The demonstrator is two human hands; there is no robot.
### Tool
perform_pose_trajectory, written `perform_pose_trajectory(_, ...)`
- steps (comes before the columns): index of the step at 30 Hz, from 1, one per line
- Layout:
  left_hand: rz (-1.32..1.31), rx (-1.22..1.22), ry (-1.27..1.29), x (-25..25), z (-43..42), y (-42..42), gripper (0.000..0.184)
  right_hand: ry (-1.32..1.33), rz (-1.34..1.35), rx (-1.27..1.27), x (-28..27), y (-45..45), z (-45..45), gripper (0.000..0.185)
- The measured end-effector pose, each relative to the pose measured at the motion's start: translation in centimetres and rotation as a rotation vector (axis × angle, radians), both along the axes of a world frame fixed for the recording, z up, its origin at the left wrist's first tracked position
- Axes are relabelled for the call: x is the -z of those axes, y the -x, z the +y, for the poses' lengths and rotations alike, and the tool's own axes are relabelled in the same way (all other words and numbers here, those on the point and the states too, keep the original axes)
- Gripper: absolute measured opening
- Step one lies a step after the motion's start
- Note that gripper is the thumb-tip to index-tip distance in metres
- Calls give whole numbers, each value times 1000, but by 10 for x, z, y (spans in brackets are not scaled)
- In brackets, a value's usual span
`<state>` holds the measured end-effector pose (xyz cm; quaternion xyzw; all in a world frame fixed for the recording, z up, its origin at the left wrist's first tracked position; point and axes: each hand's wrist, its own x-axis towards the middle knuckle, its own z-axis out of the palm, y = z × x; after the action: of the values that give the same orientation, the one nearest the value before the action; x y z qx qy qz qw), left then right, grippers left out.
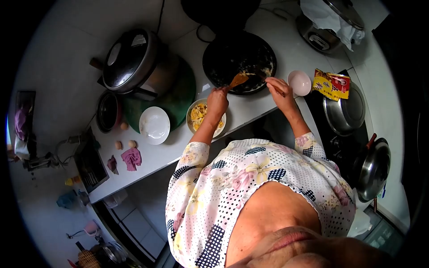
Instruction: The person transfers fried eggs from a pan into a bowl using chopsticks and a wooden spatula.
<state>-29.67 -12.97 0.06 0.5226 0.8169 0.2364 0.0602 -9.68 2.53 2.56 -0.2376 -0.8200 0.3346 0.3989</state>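
A round black electric griddle pan point(237, 51) lies on the counter with its dark lid point(219, 11) raised behind it. Small scraps of food cling to its surface. My left hand point(217, 103) is closed on a wooden spatula point(239, 80), whose blade reaches over the pan's near edge. At the pan's right rim, my right hand point(280, 93) grips a thin brown stick-like utensil point(279, 90); its tip points into the pan, and its exact kind is unclear. Under my left wrist stands a bowl point(191, 107) of yellow scrambled egg, partly hidden by my forearm.
A pink bowl point(299, 83) and a yellow-red food packet point(331, 85) are right. Leftward are a white bowl point(154, 125), a large pressure cooker point(129, 62) on a green board point(185, 85), several eggs point(132, 144) and a pink cloth point(131, 159). A rice cooker point(318, 38) stands back right.
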Motion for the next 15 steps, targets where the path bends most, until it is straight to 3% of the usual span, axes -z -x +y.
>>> perform_pose_trajectory(6, 16, 23, -30, 9, -2, 3, 42, 92, 117, 33, 3, 9, -10, 15)
perform_pose_trajectory(12, 4, -9, -90, 19, -8, 4, 38, -53, 19, -134, 6, 11, 7, 15)
perform_pose_trajectory(15, 12, -7, -77, 19, -9, 5, 37, 184, 47, -74, -4, 7, -4, 15)
